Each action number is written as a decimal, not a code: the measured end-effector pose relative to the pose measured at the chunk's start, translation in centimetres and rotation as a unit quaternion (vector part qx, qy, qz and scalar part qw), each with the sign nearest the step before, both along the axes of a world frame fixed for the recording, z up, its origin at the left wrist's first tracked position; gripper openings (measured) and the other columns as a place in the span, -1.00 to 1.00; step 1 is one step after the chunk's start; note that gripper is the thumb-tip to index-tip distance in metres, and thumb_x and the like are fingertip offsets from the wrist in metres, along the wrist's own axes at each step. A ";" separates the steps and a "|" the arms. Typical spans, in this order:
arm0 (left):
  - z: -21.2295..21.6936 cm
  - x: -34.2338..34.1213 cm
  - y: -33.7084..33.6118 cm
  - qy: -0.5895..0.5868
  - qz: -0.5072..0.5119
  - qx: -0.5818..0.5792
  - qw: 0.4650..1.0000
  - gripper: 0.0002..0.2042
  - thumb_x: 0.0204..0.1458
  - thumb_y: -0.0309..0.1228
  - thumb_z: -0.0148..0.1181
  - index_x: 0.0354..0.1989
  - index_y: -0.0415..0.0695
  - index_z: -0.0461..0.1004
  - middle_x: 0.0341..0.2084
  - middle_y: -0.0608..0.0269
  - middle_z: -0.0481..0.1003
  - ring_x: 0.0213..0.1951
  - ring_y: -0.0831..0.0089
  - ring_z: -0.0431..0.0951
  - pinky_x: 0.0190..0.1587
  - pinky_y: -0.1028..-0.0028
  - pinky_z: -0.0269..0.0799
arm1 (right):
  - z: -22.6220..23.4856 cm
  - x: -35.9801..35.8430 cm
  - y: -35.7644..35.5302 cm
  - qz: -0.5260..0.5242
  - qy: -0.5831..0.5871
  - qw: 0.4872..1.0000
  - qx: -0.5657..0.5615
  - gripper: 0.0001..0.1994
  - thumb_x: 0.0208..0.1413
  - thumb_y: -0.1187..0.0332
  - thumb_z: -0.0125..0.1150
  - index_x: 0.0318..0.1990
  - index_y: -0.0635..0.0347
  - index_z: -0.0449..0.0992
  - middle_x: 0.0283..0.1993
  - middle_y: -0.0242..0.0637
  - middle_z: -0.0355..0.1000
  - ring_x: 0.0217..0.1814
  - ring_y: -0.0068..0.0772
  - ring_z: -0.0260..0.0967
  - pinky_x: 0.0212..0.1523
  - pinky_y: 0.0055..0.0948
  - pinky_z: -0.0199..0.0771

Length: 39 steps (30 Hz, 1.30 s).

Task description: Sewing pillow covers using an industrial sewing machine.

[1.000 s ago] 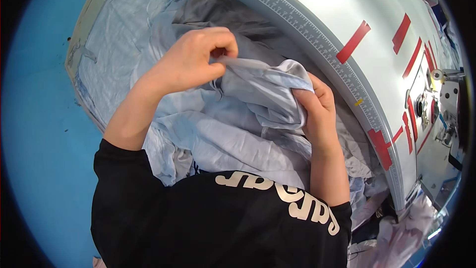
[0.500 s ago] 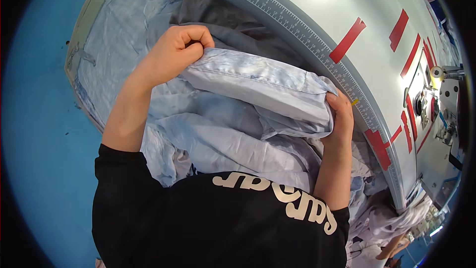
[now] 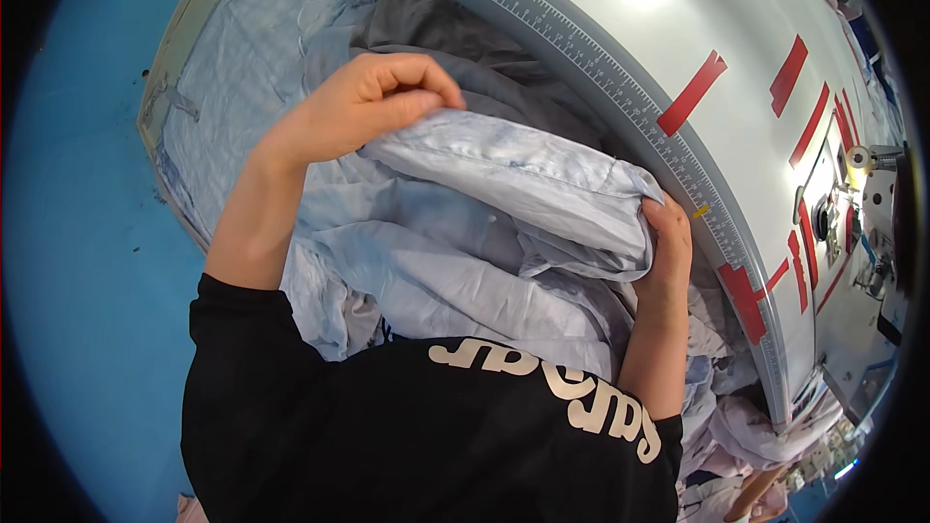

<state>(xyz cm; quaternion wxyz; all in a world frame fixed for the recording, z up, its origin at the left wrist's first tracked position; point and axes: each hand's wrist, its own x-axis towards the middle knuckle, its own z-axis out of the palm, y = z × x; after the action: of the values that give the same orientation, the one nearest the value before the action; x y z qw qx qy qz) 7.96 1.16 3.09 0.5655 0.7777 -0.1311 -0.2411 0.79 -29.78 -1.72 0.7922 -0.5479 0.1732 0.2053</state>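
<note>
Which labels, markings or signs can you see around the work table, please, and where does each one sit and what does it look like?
Ruler scale: printed along the grey curved table edge, fine pale tick marks.
Red tape strips: several slanted red rectangles on the pale table top, right of the cloth.
Small yellow tag: on the table edge beside the right hand.
Pale lettering: across the black shirt, bottom centre.
No packages or screens can be made out.

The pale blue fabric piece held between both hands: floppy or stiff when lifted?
Probably floppy: the pale blue fabric piece sags and creases between the left hand and right hand. Likely light, since pinching grips carry it. Loose ends would probably drag on the fabric pile below.
</note>
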 end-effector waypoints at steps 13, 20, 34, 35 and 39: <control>0.1 0.7 1.4 -0.033 -0.095 0.141 0.985 -0.87 -0.15 -0.48 0.07 -0.41 -0.25 0.46 -0.59 0.42 0.41 -0.53 0.70 0.31 -0.50 0.64 0.21 | 1.5 -3.2 -5.9 -0.200 -0.037 0.977 0.056 -0.57 0.05 0.25 -0.13 0.00 0.39 0.32 -0.05 -0.06 0.38 0.01 -0.21 0.34 0.08 -0.28 0.27; 0.2 1.1 0.9 0.100 -0.037 -0.004 0.994 -0.81 -0.01 -0.33 0.18 -0.41 -0.22 0.48 -0.61 0.52 0.37 -0.54 0.77 0.25 -0.52 0.67 0.16 | 2.5 -4.1 -10.1 -0.256 -0.080 0.963 0.007 -0.62 0.14 0.28 -0.18 -0.02 0.40 0.34 -0.05 -0.08 0.37 0.00 -0.23 0.34 0.05 -0.28 0.31; -0.6 0.8 1.5 0.063 0.004 0.020 0.998 -0.86 0.01 -0.39 0.14 -0.48 -0.22 0.47 -0.66 0.52 0.33 -0.58 0.80 0.21 -0.58 0.70 0.08 | 3.1 -3.6 -9.1 -0.274 -0.053 0.960 0.026 -0.62 0.11 0.30 -0.13 -0.02 0.42 0.34 -0.04 -0.08 0.38 -0.01 -0.25 0.35 0.05 -0.34 0.29; -0.7 0.9 1.5 0.063 0.012 0.028 0.998 -0.87 0.01 -0.41 0.13 -0.48 -0.22 0.46 -0.66 0.52 0.33 -0.59 0.80 0.21 -0.59 0.70 0.08 | 3.1 -3.5 -9.0 -0.283 -0.055 0.957 0.018 -0.62 0.11 0.30 -0.13 -0.02 0.42 0.34 -0.04 -0.08 0.38 -0.01 -0.25 0.35 0.05 -0.34 0.29; -1.2 0.8 1.9 0.095 0.018 0.011 0.995 -0.87 0.01 -0.42 0.13 -0.49 -0.21 0.45 -0.66 0.54 0.32 -0.61 0.82 0.20 -0.61 0.72 0.07 | 3.2 -3.4 -8.9 -0.229 -0.090 0.966 0.081 -0.63 0.09 0.33 -0.14 -0.03 0.40 0.36 -0.07 -0.09 0.39 -0.02 -0.27 0.35 0.04 -0.35 0.30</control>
<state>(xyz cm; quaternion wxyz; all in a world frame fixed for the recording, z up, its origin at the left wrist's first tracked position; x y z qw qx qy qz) 8.74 3.08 1.86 0.5707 0.7601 -0.0600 -0.3047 -2.59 -38.64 1.44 0.8722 -0.4438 0.2047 -0.0184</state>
